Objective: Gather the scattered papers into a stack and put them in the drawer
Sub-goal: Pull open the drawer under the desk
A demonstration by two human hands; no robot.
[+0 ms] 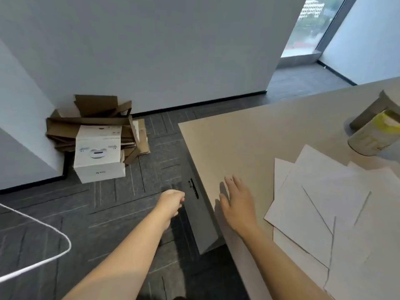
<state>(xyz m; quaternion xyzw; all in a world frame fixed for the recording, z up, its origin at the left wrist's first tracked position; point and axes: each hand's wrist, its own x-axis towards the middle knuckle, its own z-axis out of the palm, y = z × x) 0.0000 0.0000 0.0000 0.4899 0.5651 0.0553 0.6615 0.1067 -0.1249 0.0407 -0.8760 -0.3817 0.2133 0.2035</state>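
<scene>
Several white papers [320,204] lie scattered and overlapping on the right part of the beige desk [238,135]. Under the desk's left edge sits a grey drawer unit [194,215] with a black handle [193,188]; its front looks closed. My left hand [172,201] hangs over the floor just left of that handle, fingers curled in with nothing visible in them. My right hand [234,204] rests flat on the desk near its left edge, fingers spread, a little left of the papers and not touching them.
A tilted tissue box [372,137] and a grey holder [372,111] stand at the desk's far right. On the carpet by the wall lie flattened cardboard [95,118] and a white product box [98,154]. A white cable [54,252] loops at lower left.
</scene>
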